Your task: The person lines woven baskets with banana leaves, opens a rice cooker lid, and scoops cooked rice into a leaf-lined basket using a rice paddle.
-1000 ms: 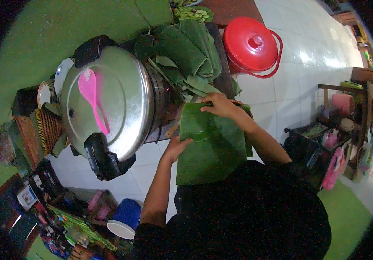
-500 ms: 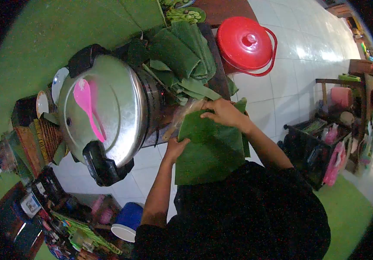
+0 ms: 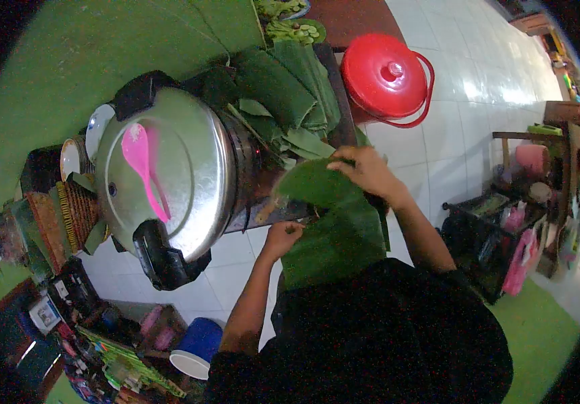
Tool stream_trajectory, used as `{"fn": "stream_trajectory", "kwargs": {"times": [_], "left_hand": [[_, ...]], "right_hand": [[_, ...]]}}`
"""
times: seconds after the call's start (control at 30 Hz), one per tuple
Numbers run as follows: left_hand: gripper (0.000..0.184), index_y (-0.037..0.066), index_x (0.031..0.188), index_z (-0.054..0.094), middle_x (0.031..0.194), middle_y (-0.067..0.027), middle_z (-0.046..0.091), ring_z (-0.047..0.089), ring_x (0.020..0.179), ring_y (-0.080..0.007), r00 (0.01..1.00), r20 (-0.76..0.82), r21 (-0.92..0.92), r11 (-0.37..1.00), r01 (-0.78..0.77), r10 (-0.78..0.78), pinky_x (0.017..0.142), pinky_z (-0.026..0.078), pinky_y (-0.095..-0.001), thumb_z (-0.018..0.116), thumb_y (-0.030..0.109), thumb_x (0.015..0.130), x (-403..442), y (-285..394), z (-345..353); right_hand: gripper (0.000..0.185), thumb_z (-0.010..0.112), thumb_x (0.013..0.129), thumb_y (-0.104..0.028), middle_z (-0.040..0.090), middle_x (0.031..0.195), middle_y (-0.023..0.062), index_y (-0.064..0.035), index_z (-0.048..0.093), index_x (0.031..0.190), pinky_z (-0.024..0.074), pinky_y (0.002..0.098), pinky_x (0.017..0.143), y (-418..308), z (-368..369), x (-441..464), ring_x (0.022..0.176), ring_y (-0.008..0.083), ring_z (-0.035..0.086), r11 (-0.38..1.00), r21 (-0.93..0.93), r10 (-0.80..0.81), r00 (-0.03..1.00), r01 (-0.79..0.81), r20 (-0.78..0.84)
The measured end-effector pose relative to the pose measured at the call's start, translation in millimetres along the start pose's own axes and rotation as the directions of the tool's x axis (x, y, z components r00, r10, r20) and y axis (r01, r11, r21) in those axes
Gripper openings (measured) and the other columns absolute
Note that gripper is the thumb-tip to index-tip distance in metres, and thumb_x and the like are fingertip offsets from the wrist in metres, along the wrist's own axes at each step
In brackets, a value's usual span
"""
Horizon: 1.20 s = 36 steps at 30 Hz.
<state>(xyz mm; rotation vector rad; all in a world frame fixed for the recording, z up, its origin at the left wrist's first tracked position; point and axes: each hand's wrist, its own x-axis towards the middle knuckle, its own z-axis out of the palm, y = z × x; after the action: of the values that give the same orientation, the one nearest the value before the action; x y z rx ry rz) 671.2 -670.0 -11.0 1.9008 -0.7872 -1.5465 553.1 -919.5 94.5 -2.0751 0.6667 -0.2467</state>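
Observation:
A broad green leaf piece point(image 3: 334, 246) lies over my lap, its upper part bent and lifted. My right hand point(image 3: 367, 174) pinches the leaf's upper edge between thumb and fingers. At its left edge my left hand point(image 3: 283, 240) is closed on the leaf, fingertips curled together. Beyond the hands lies a pile of cut leaves point(image 3: 283, 87). To the left stands a large silver pot point(image 3: 192, 161) with black handles, and a pink rice spoon point(image 3: 140, 158) rests on its lid.
A red lidded bucket point(image 3: 381, 77) stands at the upper right. Plates point(image 3: 71, 158) and a woven basket point(image 3: 78, 209) are left of the pot. A blue container point(image 3: 200, 340) sits at lower left, a black rack point(image 3: 485, 229) at right.
The flat leaf has become bent, with its upper part folding over. My right hand has moved slightly right, and my left hand has shifted a little down and right, its thumb now curled in.

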Motion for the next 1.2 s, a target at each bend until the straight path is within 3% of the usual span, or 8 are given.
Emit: {"fn": "stream_trajectory", "kwargs": {"times": [0.27,0.47,0.53,0.67,0.87,1.0,1.13,1.2], "left_hand": [[0.025,0.001,0.095,0.061,0.091,-0.0109,0.062,0.056,0.086,-0.0144,0.977,-0.138,-0.310,0.944,0.110,-0.159,0.078,0.042,-0.0261,0.059,0.018,0.078,-39,16,-16],[0.028,0.003,0.104,0.058,0.087,-0.0087,0.062,0.055,0.076,-0.0120,0.938,-0.269,-0.246,0.957,0.153,-0.219,0.070,0.044,-0.0244,0.058,0.016,0.079,-78,-14,-20],[0.027,0.003,0.104,0.058,0.084,-0.0077,0.061,0.054,0.072,-0.0101,0.913,-0.285,-0.285,0.936,0.209,-0.291,0.065,0.044,-0.0234,0.057,0.016,0.080,-92,-16,-18],[0.027,0.004,0.106,0.057,0.078,-0.0062,0.060,0.052,0.066,-0.0086,0.898,-0.313,-0.444,0.883,0.149,-0.309,0.061,0.044,-0.0223,0.056,0.013,0.081,-109,-32,-5],[0.026,0.001,0.106,0.055,0.088,-0.0112,0.061,0.056,0.078,-0.0141,0.874,-0.394,-0.374,0.918,0.130,-0.285,0.071,0.046,-0.0265,0.055,0.009,0.081,-115,-30,5],[0.023,0.003,0.102,0.059,0.090,-0.0113,0.062,0.057,0.081,-0.0151,0.843,-0.467,-0.371,0.924,0.089,-0.269,0.075,0.044,-0.0268,0.056,0.010,0.081,-111,20,-10],[0.023,0.003,0.102,0.059,0.093,-0.0111,0.062,0.057,0.086,-0.0161,0.853,-0.515,-0.242,0.969,-0.045,-0.089,0.077,0.044,-0.0266,0.058,0.009,0.079,-108,63,-30],[0.023,0.003,0.101,0.059,0.095,-0.0112,0.061,0.057,0.087,-0.0164,0.869,-0.491,-0.270,0.959,-0.090,-0.057,0.078,0.043,-0.0268,0.058,0.008,0.079,-102,88,-40]], "right_hand": [[0.031,0.060,0.079,-0.022,0.061,0.085,0.0061,0.0034,0.058,0.097,0.0432,0.0234,0.066,34,-68,60,0.073,0.0112,0.055,0.858,0.502,0.425,0.695,-0.107,-0.580],[0.034,0.059,0.079,-0.024,0.061,0.086,0.0070,0.0040,0.057,0.098,0.0437,0.0244,0.067,32,-76,143,0.076,0.0119,0.055,0.791,0.611,0.357,0.842,-0.042,-0.404],[0.036,0.060,0.078,-0.025,0.060,0.087,0.0079,0.0035,0.056,0.100,0.0438,0.0242,0.067,20,-63,175,0.079,0.0105,0.054,0.821,0.559,0.277,0.938,-0.119,-0.208],[0.051,0.063,0.073,-0.038,0.059,0.093,0.0185,0.0028,0.054,0.103,0.0454,0.0353,0.074,66,5,241,0.084,0.0282,0.058,0.991,-0.021,0.119,0.922,-0.136,-0.367],[0.042,0.060,0.077,-0.030,0.058,0.095,0.0197,-0.0054,0.051,0.110,0.0444,0.0377,0.077,119,86,249,0.087,0.0333,0.056,0.993,-0.119,-0.065,0.840,0.001,-0.539],[0.024,0.056,0.078,-0.011,0.058,0.097,0.0138,-0.0016,0.056,0.100,0.0451,0.0283,0.069,97,92,175,0.075,0.0188,0.058,1.000,-0.019,0.021,0.989,-0.024,-0.146],[0.025,0.054,0.082,-0.018,0.058,0.095,0.0093,0.0020,0.057,0.097,0.0435,0.0258,0.074,51,78,81,0.083,0.0128,0.054,0.860,0.428,0.167,0.945,-0.279,0.281],[0.041,0.044,0.087,-0.035,0.058,0.097,0.0127,0.0022,0.053,0.103,0.0427,0.0290,0.080,50,71,39,0.088,0.0177,0.055,0.885,0.346,0.169,0.908,-0.311,0.383]]}}
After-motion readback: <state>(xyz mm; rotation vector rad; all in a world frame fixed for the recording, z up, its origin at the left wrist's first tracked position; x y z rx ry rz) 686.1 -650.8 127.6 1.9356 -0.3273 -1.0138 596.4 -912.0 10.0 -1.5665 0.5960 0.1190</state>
